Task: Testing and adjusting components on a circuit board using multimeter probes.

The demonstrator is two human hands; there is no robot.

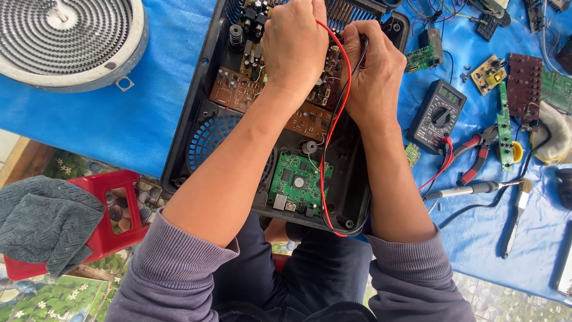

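Grey-purple ribbed sleeves are pushed up to the elbows, forearms bare; both hands are ungloved; dark navy trousers cover the legs.

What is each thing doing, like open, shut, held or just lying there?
black casing: open, boards showing.
left hand: closed, fingers down in the casing.
right hand: pinching a thin probe.
red wire: draped across the boards.
multimeter: lying flat, display lit.
red-handled pliers: lying open.
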